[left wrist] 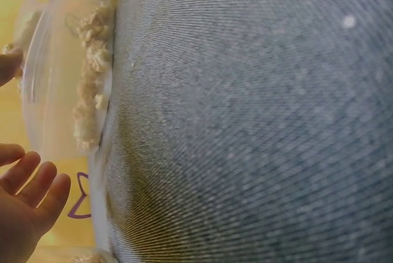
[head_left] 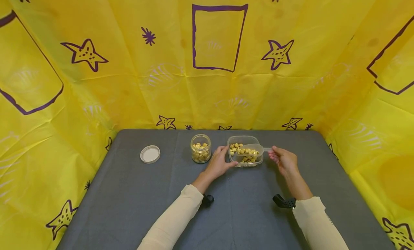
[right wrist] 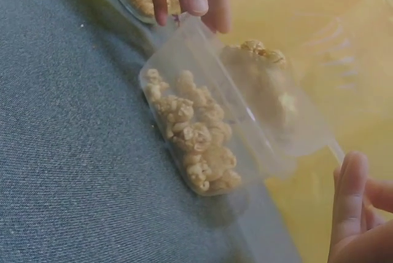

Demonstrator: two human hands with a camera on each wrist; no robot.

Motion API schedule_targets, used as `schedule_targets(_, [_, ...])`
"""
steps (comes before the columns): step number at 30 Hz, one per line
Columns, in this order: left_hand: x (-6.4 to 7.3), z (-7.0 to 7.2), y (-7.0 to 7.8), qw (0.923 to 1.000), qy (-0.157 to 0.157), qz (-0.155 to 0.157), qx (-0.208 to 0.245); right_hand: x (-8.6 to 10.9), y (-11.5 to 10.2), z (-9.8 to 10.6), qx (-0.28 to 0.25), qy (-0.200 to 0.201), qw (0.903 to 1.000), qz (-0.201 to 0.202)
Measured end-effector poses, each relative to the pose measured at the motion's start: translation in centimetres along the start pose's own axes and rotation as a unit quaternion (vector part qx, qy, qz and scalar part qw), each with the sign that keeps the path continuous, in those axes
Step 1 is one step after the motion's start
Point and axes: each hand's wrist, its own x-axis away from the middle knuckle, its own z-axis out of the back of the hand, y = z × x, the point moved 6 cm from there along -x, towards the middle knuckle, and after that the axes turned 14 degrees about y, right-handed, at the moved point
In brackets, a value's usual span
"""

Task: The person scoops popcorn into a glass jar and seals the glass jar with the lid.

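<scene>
A clear plastic container [head_left: 233, 165] holding caramel popcorn [right wrist: 191, 137] stands on the table. My right hand [head_left: 285, 161] grips the handle of a translucent scoop [head_left: 258, 148], which carries popcorn above the container's rim. At the container's left side is my left hand [head_left: 218, 163], its thumb by the front corner and its fingers loosely extended at the side in the left wrist view. Just left of that hand, an uncapped glass jar [head_left: 201, 157] also has popcorn inside.
A round white-topped lid [head_left: 150, 154] lies left of the jar. Dark grey cloth covers the table [head_left: 129, 207]. Yellow patterned fabric [head_left: 168, 95] hangs behind the table and along both sides. Each wrist wears a black camera mount [head_left: 284, 201].
</scene>
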Motion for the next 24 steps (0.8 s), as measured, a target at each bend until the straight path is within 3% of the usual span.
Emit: schedule_targets(24, [-0.4,2.1,1.2,0.9995,0.02,-0.023,0.002,0.5,-1.7,-1.2,-0.018,-0.001,0.9997,0.02])
